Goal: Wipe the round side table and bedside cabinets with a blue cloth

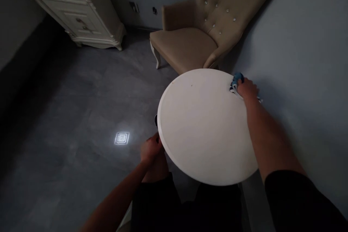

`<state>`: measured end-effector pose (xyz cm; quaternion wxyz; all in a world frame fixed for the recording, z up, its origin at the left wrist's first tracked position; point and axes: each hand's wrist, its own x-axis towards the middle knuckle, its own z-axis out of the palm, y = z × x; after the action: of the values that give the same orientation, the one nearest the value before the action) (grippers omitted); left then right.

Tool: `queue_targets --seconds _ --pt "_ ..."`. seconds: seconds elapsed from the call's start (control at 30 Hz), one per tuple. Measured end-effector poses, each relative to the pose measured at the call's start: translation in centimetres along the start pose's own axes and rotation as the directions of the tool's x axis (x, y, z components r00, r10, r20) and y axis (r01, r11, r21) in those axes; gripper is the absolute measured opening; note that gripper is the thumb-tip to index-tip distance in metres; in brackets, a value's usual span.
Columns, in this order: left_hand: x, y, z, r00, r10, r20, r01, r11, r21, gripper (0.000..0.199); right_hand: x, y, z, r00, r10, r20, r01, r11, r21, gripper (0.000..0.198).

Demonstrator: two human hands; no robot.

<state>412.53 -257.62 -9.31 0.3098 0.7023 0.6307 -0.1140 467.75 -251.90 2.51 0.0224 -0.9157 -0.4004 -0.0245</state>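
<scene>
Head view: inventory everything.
Table: 1, white, centre
Cloth: 1, blue and white, table's far right
Specks: 2, dark, tabletop
Armchair: 1, tan, beyond table
Cabinet: 1, cream, upper left
Wall fittings: 2, dark, back wall
Square plate: 1, bright, floor left
Unclear object: 1, dark, table's left
Floor: 1, grey, below
Walls: 2+, grey, around
Sleeve: 1, black, lower right
Shorts: 1, black, bottom
Left hand: 1, bare, table's left edge
Right hand: 1, bare, holding cloth

A hand can pass freely across the middle of the round desk (203, 127). The bunched cloth (237, 79) and the right hand (248, 88) block its far right edge, with the wall (307, 61) near. The chair (187, 45) crowds the far rim; open floor (81, 116) stretches to the left.
</scene>
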Motion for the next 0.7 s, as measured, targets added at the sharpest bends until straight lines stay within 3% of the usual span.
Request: queue_targets --seconds 0.1,0.2,0.3,0.4,0.53,0.63,0.7 --pt "0.4 -0.1 -0.1 1.0 -0.031 0.007 0.031 0.999 0.014 0.046 3.2 -8.5 0.7 0.998 0.014 0.056 -0.017 0.999 0.047 0.075" --pt "0.6 0.3 -0.4 0.998 -0.047 0.041 0.046 0.998 0.03 0.043 3.2 -17.0 1.6 0.975 -0.21 0.068 0.202 0.974 0.105 0.067" --pt "0.6 0.9 -0.6 0.997 -0.038 0.072 0.034 0.997 0.066 0.041 0.2 -24.3 2.2 0.898 -0.435 0.071 0.42 0.894 0.156 0.06" --pt "0.3 1.6 -0.7 0.997 -0.028 0.07 0.022 0.995 0.096 0.043 -5.4 -28.8 2.4 0.799 -0.597 0.072 0.572 0.792 0.215 0.055" --pt "-0.2 1.9 -0.5 0.999 -0.026 0.041 0.021 0.991 0.13 0.043 -15.9 -29.4 2.1 0.634 -0.772 0.038 0.73 0.614 0.3 0.056" --pt "-0.8 1.3 0.2 0.998 -0.06 0.021 0.057 0.991 0.123 0.039 -24.7 -25.9 1.3 0.537 -0.843 0.029 0.788 0.513 0.34 0.063" --pt "-1.3 0.8 0.8 0.998 -0.064 -0.007 0.065 0.992 0.11 0.034 -30.3 -21.8 0.6 0.51 -0.859 0.034 0.795 0.486 0.364 0.066"
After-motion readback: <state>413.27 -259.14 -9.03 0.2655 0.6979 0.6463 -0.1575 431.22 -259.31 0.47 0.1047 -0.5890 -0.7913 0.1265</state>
